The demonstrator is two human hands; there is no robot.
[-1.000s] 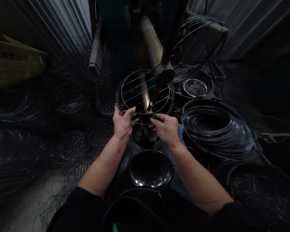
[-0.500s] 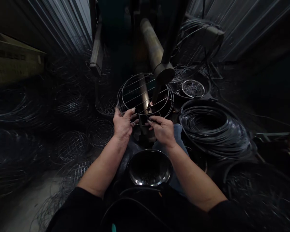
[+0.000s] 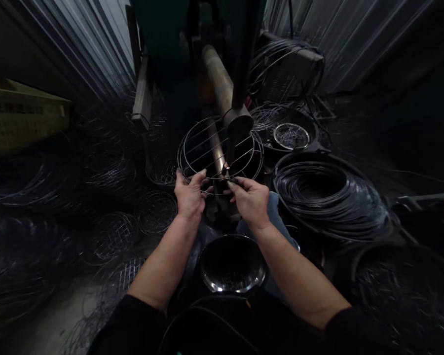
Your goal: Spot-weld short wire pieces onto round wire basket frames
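Note:
A round wire rack [image 3: 200,157], with ring-shaped rims and straight crossbars, lies between the two electrodes of a machine that looks like a spot welder. My left hand [image 3: 190,195] grips the near left rim, thumb on top and fingers underneath. My right hand [image 3: 252,199] is closed in a pinch at the near rim, just right of the electrode tip [image 3: 225,167]. Whether it also pinches a small loose piece is too dark to tell. The thick upper arm [image 3: 222,81] of the machine reaches over the rack, and a brass-coloured lower rod [image 3: 216,148] passes below it.
A shiny metal bowl [image 3: 231,286] sits between my knees. To the right stands a large coil of wire [image 3: 340,217], with a small round dish [image 3: 291,136] of bits behind it. Finished-looking wire grids [image 3: 114,234] pile up on the left floor.
The machine and background have shifted left and slightly down in view. Both hands keep hold of the rack, which sits slightly differently against the electrodes.

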